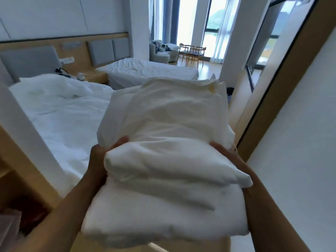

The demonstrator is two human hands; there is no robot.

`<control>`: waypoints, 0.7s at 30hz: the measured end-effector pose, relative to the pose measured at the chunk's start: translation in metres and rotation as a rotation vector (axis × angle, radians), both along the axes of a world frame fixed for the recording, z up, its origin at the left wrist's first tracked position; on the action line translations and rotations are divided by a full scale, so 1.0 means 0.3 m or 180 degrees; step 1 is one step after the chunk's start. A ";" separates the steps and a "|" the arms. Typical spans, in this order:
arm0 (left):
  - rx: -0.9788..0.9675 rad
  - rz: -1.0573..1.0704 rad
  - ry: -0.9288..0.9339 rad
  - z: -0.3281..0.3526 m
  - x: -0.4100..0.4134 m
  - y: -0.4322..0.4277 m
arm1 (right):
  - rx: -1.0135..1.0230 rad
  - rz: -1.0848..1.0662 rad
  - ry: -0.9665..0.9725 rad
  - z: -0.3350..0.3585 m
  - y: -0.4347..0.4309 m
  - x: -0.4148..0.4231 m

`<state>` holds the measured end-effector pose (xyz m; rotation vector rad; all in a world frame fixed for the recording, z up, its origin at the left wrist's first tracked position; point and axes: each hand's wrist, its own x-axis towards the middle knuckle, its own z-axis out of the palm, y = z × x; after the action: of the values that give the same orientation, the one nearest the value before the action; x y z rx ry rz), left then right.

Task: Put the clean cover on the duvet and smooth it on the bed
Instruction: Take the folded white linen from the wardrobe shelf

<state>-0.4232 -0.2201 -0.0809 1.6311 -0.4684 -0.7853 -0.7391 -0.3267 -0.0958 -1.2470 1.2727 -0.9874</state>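
The thumb of the left hand (101, 153) lies curled over the top fold while the other fingers are tucked out of sight below, so that hand pinches the left edge of the folded white linen (163, 160). The right hand (222, 148) clasps the opposite edge. Only its upper rim shows against the cloth, and I cannot tell how its fingers lie underneath, though it plainly bears its share of the weight. Between the two hands the linen, which I take to be the clean cover, is carried at chest height in the middle of the frame, folded in several thick layers and touching no bed. Beyond it, at the left of the frame, stands the near bed (60, 124), with a rumpled white heap towards its grey headboard (31, 60) that looks to me like the bare duvet (49, 86). A second bed (149, 70) lies in the upper middle. Behind that are an armchair (160, 51) and wooden chairs (192, 51) before the tall windows (214, 24). I would say the job is at its very start: the cover is fetched, but not opened and not yet on the duvet. The next move, as I judge it, is to carry the bundle leftward to the near bed, set it down, shake it open and find its mouth, which needs both hands to let go of the folds and take corners instead.
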 end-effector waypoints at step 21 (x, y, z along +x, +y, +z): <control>-0.1208 -0.1185 -0.0397 0.326 0.077 -1.663 | -0.1110 -0.0785 -0.0147 0.369 -1.249 -0.011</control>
<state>-0.4000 -0.7189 0.0169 1.2563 -0.9693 -0.8101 -0.7425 -0.7014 0.0148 -1.3390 1.2744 -1.4560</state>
